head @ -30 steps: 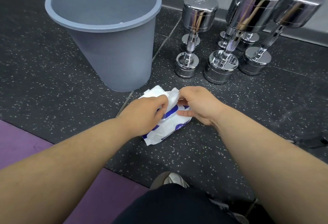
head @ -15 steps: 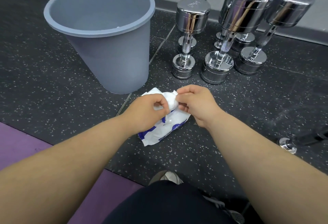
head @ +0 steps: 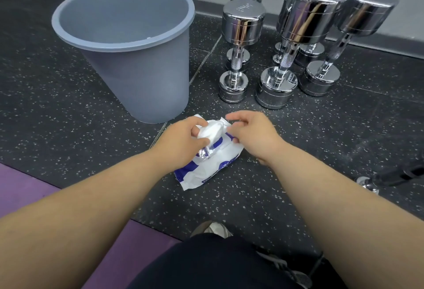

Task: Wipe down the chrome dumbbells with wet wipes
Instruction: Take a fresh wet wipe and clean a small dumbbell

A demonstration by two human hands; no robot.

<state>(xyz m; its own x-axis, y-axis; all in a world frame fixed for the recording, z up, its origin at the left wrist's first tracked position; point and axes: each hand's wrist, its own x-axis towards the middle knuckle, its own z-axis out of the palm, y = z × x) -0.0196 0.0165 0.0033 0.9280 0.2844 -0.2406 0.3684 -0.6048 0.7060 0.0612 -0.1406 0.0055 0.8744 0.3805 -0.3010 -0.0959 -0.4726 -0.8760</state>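
Observation:
A white and blue pack of wet wipes [head: 207,167] lies on the speckled black floor in front of me. My left hand [head: 181,142] pinches a folded white wet wipe [head: 212,131] just above the pack's opening. My right hand [head: 250,135] pinches the other edge of the same wipe with curled fingers. Several chrome dumbbells stand on end beyond the pack: a small one [head: 239,43], a large one [head: 298,27] and another [head: 358,20] to its right, with more behind them by the wall.
A grey plastic bin [head: 124,43] stands left of the dumbbells, just behind the pack. A purple mat [head: 20,188] covers the floor at lower left. A dark bar with a chrome end [head: 367,182] lies at right. My shoe [head: 213,229] shows near the bottom.
Both hands have lifted the wipe a little out of the pack and drawn slightly apart. The right hand has left the pack and taken hold of the wipe.

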